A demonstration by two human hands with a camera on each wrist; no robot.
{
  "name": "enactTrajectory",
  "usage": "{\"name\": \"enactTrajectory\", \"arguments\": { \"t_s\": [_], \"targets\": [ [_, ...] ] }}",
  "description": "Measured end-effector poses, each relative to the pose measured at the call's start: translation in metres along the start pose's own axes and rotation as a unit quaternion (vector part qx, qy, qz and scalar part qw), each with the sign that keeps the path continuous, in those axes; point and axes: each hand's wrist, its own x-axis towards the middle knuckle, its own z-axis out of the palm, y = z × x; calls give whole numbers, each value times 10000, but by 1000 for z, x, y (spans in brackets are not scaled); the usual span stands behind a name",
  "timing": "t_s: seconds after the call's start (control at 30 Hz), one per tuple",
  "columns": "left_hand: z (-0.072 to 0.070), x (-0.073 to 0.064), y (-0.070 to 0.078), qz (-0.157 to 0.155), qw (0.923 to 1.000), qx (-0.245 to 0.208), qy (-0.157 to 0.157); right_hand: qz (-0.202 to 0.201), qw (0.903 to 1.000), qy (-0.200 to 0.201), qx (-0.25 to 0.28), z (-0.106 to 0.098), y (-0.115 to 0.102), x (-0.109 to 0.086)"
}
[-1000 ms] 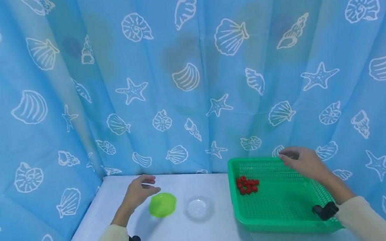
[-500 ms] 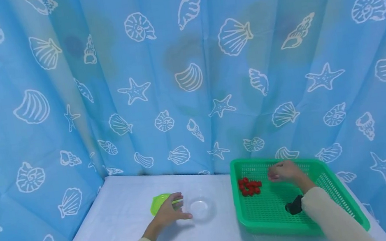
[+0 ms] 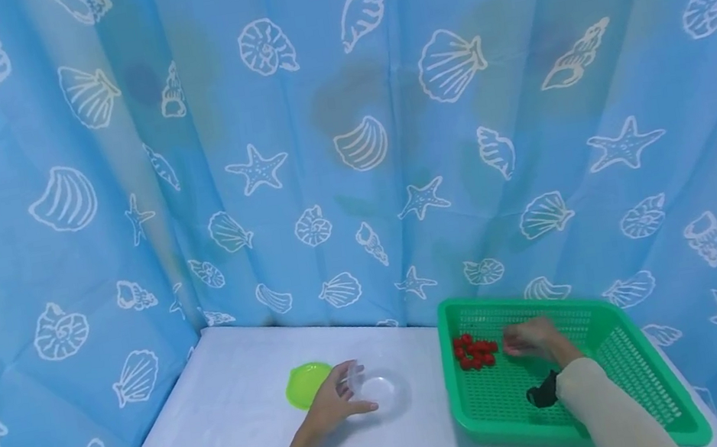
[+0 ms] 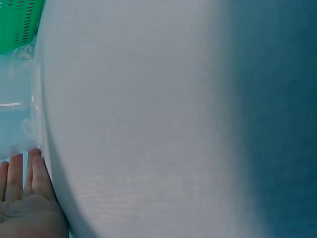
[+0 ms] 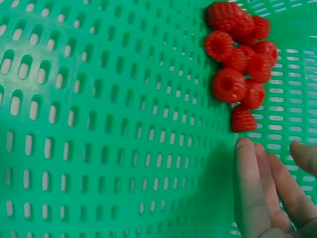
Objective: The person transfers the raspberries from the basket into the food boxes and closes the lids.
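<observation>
My left hand [image 3: 332, 405] is at the near left side of a clear plastic bowl [image 3: 383, 390], thumb and fingers spread around that side. In the left wrist view, its straight fingers [image 4: 15, 178] reach the edge of the clear bowl [image 4: 15, 109]. My right hand [image 3: 537, 340] is inside a green plastic basket [image 3: 514, 428], just right of a cluster of red raspberries [image 3: 474, 353]. Seen from the right wrist, its extended fingers [image 5: 252, 183] point at the lowest raspberry [image 5: 243, 119], thumb held apart, nothing between them.
A small lime-green dish [image 3: 306, 386] lies left of the bowl, partly behind my left hand. The white tabletop [image 3: 222, 429] meets a blue shell-print curtain [image 3: 292, 148] at the back and left. The basket's raised walls surround my right hand.
My left hand has moved right, from beside the lime-green dish to the clear bowl. My right hand has come down and left, into the basket towards the raspberries.
</observation>
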Motion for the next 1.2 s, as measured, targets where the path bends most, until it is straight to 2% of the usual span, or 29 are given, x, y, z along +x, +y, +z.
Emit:
{"name": "enactTrajectory", "arguments": {
  "t_s": [0.37, 0.63, 0.87, 1.1, 1.2],
  "targets": [
    [10, -4, 5, 397, 9991, -170, 16, 235, 9995, 62, 224, 10, 9, 6],
    [13, -3, 4, 425, 9990, -107, 57, 357, 9980, 455, 258, 16, 16, 19],
    [12, -4, 4, 465, 9989, -22, 23, 417, 9955, 844, -70, 20, 20, 22],
    [11, -1, 0, 598, 9982, -78, 15, 402, 9955, 857, -27, 20, 21, 25],
    [12, -2, 0, 551, 9984, -144, 5, 395, 9956, 852, -52, 21, 22, 25]
  ]
}}
